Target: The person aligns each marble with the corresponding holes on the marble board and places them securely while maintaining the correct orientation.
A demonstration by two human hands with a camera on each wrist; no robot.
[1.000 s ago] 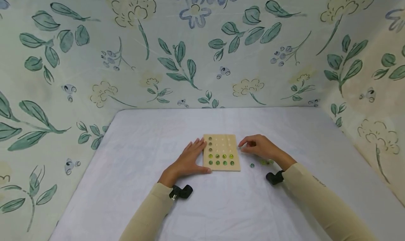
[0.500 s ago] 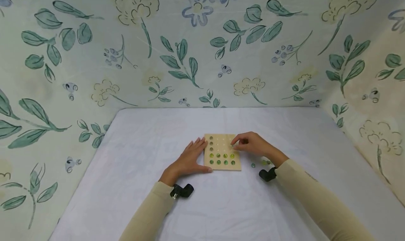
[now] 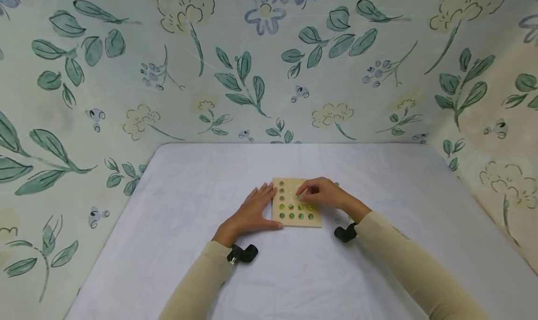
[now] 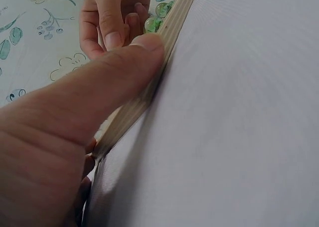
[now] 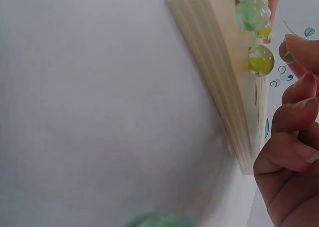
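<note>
The wooden board (image 3: 296, 222) lies on the white worktop (image 3: 218, 170), and I can count eleven marbles on it: a near row of green marbles (image 3: 292, 216), then a row of yellow marbles (image 3: 291, 207), and three darker marbles (image 3: 282, 191) in the left column. By my judgement the work is about half done. In the far right part, the places which I can see have no marble, but the right hand (image 3: 322, 192) covers some of them. This hand pinches one greyish marble (image 5: 286, 52) between thumb and finger, over the board. The left hand (image 3: 248, 215) is spread — fingers at the left edge, thumb at the near edge. Some loose marbles (image 3: 337, 221) lie right of the board, so that side asks for more care; toward the worktop's far edge there is wide room.
</note>
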